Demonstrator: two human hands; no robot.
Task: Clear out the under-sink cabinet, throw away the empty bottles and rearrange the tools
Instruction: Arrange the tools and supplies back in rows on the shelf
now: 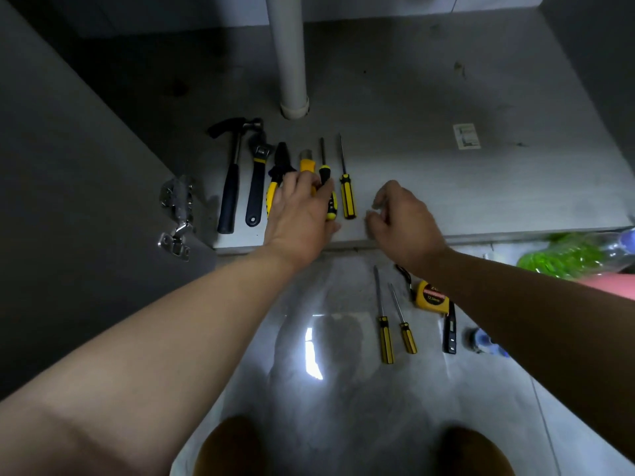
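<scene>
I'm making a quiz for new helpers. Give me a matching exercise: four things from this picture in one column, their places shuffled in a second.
Things
1 hammer
2 tape measure
3 white pipe
4 green bottle

Places
A beside two yellow-handled screwdrivers on the tiled floor
B at the picture's right edge
C leftmost in the row on the cabinet floor
D upright, farther back than the others

Pairs: 1-C, 2-A, 3-D, 4-B

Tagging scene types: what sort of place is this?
Probably an open under-sink cabinet, seen from the tiled floor: a white drain pipe meets the cabinet base, and a metal door hinge sits at left.
</scene>
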